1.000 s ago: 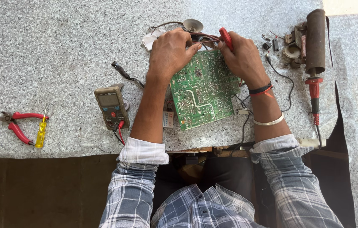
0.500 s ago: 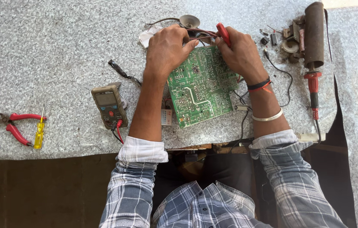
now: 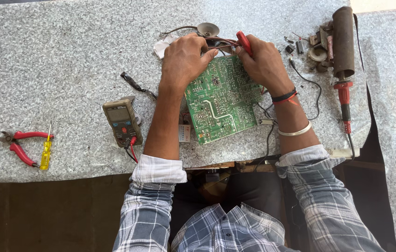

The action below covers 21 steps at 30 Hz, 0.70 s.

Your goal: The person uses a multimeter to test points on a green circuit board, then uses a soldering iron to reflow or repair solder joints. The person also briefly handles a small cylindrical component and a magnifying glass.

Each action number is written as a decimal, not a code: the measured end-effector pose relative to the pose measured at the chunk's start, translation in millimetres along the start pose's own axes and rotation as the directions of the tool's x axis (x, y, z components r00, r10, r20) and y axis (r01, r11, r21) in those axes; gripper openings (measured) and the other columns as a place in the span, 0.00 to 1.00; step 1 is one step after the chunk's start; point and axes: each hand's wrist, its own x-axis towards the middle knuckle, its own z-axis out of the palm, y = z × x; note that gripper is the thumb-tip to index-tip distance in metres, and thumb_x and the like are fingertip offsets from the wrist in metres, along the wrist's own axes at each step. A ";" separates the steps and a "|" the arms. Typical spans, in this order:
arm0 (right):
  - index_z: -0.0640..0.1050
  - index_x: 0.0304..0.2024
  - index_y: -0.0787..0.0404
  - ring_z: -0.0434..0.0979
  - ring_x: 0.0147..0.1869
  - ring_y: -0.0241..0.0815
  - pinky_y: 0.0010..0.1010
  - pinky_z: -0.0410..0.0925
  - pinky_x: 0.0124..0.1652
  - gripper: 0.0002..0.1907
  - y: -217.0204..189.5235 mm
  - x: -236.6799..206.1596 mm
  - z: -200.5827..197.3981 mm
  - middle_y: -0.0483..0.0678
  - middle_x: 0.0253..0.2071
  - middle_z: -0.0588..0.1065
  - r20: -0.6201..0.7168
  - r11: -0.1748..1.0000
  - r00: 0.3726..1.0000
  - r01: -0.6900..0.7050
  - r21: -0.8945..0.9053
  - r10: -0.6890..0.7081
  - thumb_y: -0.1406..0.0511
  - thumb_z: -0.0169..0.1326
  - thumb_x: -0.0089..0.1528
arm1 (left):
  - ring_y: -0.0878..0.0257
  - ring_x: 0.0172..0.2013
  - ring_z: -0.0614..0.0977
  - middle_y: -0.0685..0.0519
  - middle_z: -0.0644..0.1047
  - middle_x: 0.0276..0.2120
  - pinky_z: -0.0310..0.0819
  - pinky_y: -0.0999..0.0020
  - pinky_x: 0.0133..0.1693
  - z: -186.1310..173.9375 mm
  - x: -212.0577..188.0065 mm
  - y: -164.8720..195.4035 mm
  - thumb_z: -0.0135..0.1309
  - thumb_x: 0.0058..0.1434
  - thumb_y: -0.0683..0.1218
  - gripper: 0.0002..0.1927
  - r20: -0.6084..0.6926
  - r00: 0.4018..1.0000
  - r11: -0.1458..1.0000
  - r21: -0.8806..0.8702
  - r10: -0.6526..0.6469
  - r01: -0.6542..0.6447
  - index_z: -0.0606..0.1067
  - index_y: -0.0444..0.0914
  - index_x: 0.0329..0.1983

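**Hands hold at the board's far edge**

Right hand (image 3: 264,63) stays clamped on a red-handled tool (image 3: 244,43), tip at the wire bundle; barely any shift from a second ago, so the work stays on one spot. Left hand (image 3: 186,59) is curled over the wires, pinning the circuit board (image 3: 221,99).

Board: green, solder side up, tilted, lying on the speckled table (image 3: 58,56) between both forearms. Multimeter (image 3: 122,120) sits just to its left.

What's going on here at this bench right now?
A person in a plaid shirt works on a green circuit board lying on a speckled stone table. The left hand rests at the board's far edge by some wires, while the right hand grips a red-handled tool there. A multimeter, red pliers and a yellow screwdriver lie off to the left.
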 end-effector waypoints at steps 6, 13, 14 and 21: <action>0.75 0.40 0.66 0.75 0.27 0.56 0.47 0.64 0.30 0.15 9.7 7.1 2.4 0.58 0.23 0.73 0.002 1.000 1.000 0.001 0.001 -0.001 0.59 0.54 0.71 | 0.60 0.32 0.83 0.53 0.80 0.33 0.77 0.57 0.39 6.5 7.7 -1.2 0.61 0.61 0.61 0.20 -0.011 1.000 1.000 -0.009 0.006 -0.006 0.84 0.39 0.35; 0.76 0.42 0.65 0.75 0.27 0.56 0.47 0.65 0.30 0.15 12.7 7.1 3.6 0.58 0.24 0.74 -0.005 1.000 1.000 0.007 0.004 -0.007 0.58 0.54 0.70 | 0.60 0.32 0.83 0.53 0.80 0.33 0.77 0.58 0.39 8.1 9.8 -0.5 0.61 0.61 0.61 0.20 0.003 1.000 1.000 -0.002 -0.008 0.008 0.83 0.39 0.36; 0.76 0.43 0.65 0.76 0.27 0.56 0.47 0.65 0.30 0.14 13.2 7.1 3.7 0.58 0.24 0.74 -0.011 1.000 1.000 0.020 0.005 -0.020 0.58 0.54 0.70 | 0.60 0.32 0.83 0.53 0.80 0.33 0.77 0.58 0.38 8.2 9.8 -0.4 0.61 0.61 0.61 0.20 -0.004 1.000 1.000 0.001 -0.003 0.003 0.83 0.39 0.35; 0.76 0.42 0.66 0.75 0.27 0.58 0.48 0.65 0.30 0.15 19.9 5.7 3.4 0.59 0.24 0.74 0.000 1.000 1.000 0.010 -0.017 -0.010 0.58 0.54 0.70 | 0.59 0.32 0.83 0.52 0.81 0.33 0.77 0.57 0.39 14.0 10.0 2.0 0.61 0.61 0.61 0.20 -0.023 1.000 1.000 -0.001 0.010 -0.010 0.83 0.39 0.35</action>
